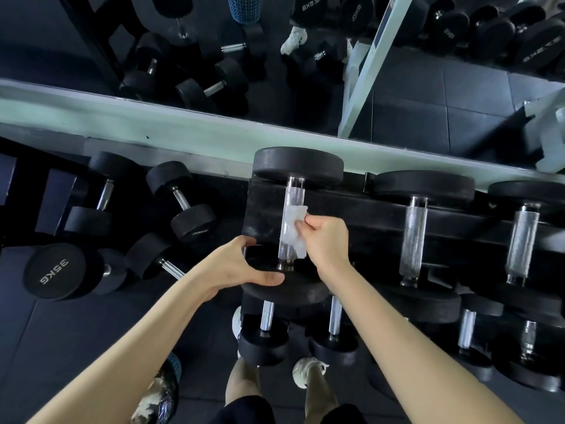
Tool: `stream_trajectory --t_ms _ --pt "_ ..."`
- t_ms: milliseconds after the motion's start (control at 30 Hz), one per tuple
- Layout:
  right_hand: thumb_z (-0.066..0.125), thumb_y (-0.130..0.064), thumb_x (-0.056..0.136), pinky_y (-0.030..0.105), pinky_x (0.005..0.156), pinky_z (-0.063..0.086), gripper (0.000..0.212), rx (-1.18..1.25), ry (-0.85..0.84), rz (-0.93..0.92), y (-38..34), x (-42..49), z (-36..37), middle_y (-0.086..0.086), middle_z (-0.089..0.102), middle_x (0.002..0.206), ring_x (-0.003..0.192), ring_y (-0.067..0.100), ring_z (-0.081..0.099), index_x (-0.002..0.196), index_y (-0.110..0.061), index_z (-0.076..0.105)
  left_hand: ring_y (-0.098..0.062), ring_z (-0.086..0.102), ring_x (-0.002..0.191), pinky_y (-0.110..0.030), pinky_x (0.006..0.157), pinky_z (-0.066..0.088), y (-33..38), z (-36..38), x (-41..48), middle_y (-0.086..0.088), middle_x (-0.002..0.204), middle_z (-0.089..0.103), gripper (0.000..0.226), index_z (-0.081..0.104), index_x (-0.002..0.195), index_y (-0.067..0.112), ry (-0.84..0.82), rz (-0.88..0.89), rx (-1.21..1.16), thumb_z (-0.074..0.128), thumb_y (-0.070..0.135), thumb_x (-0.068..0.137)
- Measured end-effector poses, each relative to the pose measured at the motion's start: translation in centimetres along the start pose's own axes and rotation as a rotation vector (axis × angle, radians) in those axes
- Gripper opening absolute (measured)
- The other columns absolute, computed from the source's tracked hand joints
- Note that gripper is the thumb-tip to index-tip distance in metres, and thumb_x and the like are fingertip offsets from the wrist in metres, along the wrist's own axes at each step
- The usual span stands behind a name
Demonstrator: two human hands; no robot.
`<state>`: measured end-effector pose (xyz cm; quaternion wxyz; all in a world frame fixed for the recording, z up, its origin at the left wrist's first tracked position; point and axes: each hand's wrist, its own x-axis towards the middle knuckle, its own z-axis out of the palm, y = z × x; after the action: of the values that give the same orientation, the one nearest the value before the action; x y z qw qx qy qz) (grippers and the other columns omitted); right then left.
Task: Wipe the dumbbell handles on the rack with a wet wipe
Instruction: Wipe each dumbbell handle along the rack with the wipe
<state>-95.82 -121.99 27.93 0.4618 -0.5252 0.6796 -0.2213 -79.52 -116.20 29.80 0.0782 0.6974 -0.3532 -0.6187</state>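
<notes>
At rack (360, 209) L end, top tier, wet wipe (294, 228) was pinched by right grip (327, 240) against dumbbell handle (293, 191). Its near plate (293, 292) rim was clasped by left grip (241, 267). To R, nbr handle (412, 234) was noted well apart.

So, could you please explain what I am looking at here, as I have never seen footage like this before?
There is no machine here. A person wears a wide-angle camera on the head, and this single picture is that head view, looking down along their own bare arms. The right hand pinches a white wet wipe against the ridged metal handle of a large black dumbbell lying on a rack. The left hand grips that dumbbell's near weight. Other dumbbells rest on the rack to the right, and a 35KG dumbbell lies on the floor to the left. Above is a mirror.
</notes>
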Motion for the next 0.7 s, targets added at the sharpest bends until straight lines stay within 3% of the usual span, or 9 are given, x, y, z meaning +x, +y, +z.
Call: stream_trajectory --t_ms 100,200,300,467,600,700 --pt "0.064 -0.008 0.085 0.026 0.061 0.03 0.023 0.202 0.084 0.066 -1.6 2.7 0.1 0.0 0.04 0.067 0.067 0.012 0.034 0.08 0.014 0.064 -0.016 0.057 0.109 -0.033 0.097 0.047 0.1 0.0 0.1 0.001 0.114 0.061 0.106 0.044 0.132 0.022 -0.005 0.005 -0.016 0.092 0.044 0.039" --pt "0.064 -0.009 0.087 0.025 0.063 0.035 0.02 0.252 0.081 0.063 -2.1 3.3 -0.2 0.001 0.049 0.071 0.071 0.009 0.039 0.086 0.01 0.069 -0.017 0.059 0.108 -0.035 0.097 0.048 -0.1 0.0 0.4 0.001 0.114 0.063 0.118 0.046 0.129 0.024 0.01 0.002 -0.022 0.089 0.055 0.024" --pt "0.062 -0.01 0.09 0.025 0.062 0.043 0.015 0.198 -0.036 0.11 -0.3 0.6 -0.6 0.001 0.059 0.071 0.069 0.01 0.049 0.088 0.0 0.073 -0.018 0.058 0.109 -0.038 0.097 0.048 -0.2 0.1 0.2 0.001 0.117 0.061 0.114 0.047 0.128 0.025 0.041 0.006 -0.02 0.09 0.054 0.027" --pt "0.065 -0.009 0.088 0.032 0.083 0.057 0.011 0.152 -0.195 0.199 1.0 -1.1 -1.5 0.008 0.073 0.09 0.084 0.015 0.069 0.094 -0.007 0.073 -0.019 0.058 0.107 -0.037 0.097 0.048 -0.3 0.2 0.0 -0.001 0.115 0.062 0.12 0.044 0.13 0.026 0.06 0.015 0.003 0.088 0.06 0.024" --pt "0.062 0.0 0.087 0.026 0.08 0.057 0.027 0.327 -0.171 0.236 -0.2 1.5 -1.7 0.002 0.07 0.094 0.082 0.012 0.066 0.113 -0.002 0.066 -0.02 0.055 0.11 -0.035 0.097 0.046 -0.3 0.3 -0.3 -0.003 0.117 0.06 0.117 0.042 0.131 0.027 0.075 0.019 0.005 0.081 0.06 0.026" --pt "0.058 0.001 0.089 0.033 0.088 0.054 0.031 0.45 -0.205 0.26 0.0 2.7 -1.6 0.004 0.069 0.102 0.089 0.014 0.065 0.12 -0.002 0.062 -0.021 0.055 0.111 -0.037 0.099 0.046 -0.3 0.5 -0.2 -0.004 0.118 0.059 0.113 0.041 0.13 0.029 0.07 0.019 -0.018 0.085 0.056 0.03"
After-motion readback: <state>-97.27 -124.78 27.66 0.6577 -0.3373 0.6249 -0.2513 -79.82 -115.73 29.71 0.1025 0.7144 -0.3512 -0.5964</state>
